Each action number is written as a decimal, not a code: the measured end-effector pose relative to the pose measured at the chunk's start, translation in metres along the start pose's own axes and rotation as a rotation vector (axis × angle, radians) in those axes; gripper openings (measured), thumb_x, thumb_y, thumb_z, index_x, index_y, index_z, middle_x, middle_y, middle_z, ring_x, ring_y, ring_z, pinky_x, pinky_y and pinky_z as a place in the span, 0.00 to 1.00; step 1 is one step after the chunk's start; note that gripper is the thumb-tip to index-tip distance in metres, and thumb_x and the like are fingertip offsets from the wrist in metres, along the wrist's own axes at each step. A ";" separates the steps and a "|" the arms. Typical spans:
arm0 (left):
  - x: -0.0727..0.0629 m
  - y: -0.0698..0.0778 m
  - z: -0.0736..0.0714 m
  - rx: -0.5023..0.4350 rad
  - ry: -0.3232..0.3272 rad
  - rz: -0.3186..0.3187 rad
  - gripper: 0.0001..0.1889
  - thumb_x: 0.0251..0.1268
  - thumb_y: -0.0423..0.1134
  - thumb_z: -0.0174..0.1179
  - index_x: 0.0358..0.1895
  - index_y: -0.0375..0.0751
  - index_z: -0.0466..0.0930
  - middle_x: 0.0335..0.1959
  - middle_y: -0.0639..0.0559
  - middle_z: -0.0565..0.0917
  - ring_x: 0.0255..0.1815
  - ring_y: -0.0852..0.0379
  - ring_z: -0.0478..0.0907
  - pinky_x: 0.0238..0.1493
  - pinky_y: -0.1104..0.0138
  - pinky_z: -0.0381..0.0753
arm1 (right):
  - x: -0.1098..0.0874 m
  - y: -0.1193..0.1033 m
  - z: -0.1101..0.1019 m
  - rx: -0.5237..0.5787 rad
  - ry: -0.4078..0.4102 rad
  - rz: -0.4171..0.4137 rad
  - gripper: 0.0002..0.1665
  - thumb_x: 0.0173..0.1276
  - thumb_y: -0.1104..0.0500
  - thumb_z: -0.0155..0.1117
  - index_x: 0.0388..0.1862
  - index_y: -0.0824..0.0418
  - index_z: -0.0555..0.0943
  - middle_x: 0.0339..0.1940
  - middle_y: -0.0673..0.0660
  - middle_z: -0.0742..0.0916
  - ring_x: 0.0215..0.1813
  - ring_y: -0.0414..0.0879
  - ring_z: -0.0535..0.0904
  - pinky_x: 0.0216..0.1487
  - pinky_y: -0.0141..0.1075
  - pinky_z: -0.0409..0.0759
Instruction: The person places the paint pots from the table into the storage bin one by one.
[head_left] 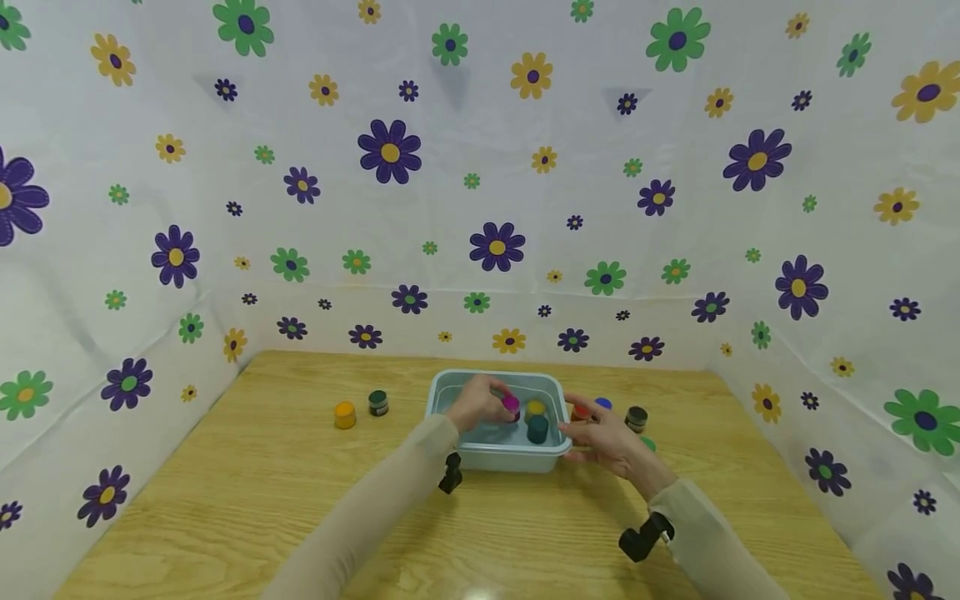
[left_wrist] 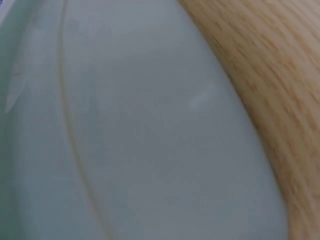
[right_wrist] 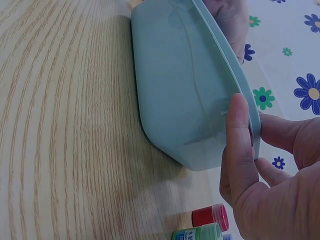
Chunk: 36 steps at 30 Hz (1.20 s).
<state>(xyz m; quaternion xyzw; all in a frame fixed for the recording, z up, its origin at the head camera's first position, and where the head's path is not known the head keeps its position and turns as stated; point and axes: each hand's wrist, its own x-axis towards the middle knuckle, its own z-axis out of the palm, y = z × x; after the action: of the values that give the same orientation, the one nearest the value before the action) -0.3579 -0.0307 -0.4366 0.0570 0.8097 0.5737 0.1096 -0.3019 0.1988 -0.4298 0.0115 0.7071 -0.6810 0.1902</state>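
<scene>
Blue tub (head_left: 510, 462) with yellow jar (head_left: 535, 408) and teal jar (head_left: 537, 431), left hand (head_left: 478, 405) seemingly pinching purple jar (head_left: 512, 405) inside, right hand (head_left: 609, 439) gripping rim (head_left: 517, 449)

Pale blue tub (head_left: 510, 460) upright on wooden table (head_left: 510, 533); magenta-lidded jar (head_left: 512, 405) inside, in left grip (head_left: 480, 402).

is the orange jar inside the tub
No, the orange jar stands on the table, to the left of the tub in the head view.
</scene>
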 end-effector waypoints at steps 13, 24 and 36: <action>-0.002 -0.006 0.003 0.200 0.051 -0.017 0.19 0.42 0.23 0.72 0.43 0.32 0.85 0.49 0.38 0.80 0.36 0.51 0.79 0.35 0.66 0.85 | 0.000 -0.001 0.000 -0.018 -0.005 -0.005 0.41 0.71 0.63 0.62 0.78 0.54 0.56 0.73 0.67 0.60 0.50 0.52 0.81 0.40 0.36 0.88; 0.001 -0.010 0.009 0.182 0.007 -0.043 0.21 0.50 0.26 0.72 0.51 0.33 0.82 0.44 0.37 0.83 0.30 0.52 0.82 0.32 0.66 0.86 | 0.000 -0.002 0.000 -0.015 0.002 0.000 0.41 0.70 0.63 0.62 0.78 0.53 0.57 0.67 0.66 0.67 0.47 0.50 0.82 0.39 0.36 0.88; 0.008 -0.011 0.012 0.211 -0.026 -0.031 0.22 0.57 0.26 0.66 0.58 0.33 0.78 0.46 0.38 0.83 0.34 0.50 0.85 0.37 0.66 0.87 | 0.000 -0.001 -0.001 -0.021 0.000 0.002 0.41 0.70 0.63 0.63 0.78 0.53 0.57 0.66 0.66 0.68 0.47 0.50 0.82 0.40 0.37 0.88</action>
<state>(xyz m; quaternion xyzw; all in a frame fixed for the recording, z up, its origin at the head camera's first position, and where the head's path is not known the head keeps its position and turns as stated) -0.3621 -0.0213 -0.4517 0.0632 0.8649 0.4829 0.1220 -0.3025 0.1992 -0.4286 0.0103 0.7141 -0.6735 0.1907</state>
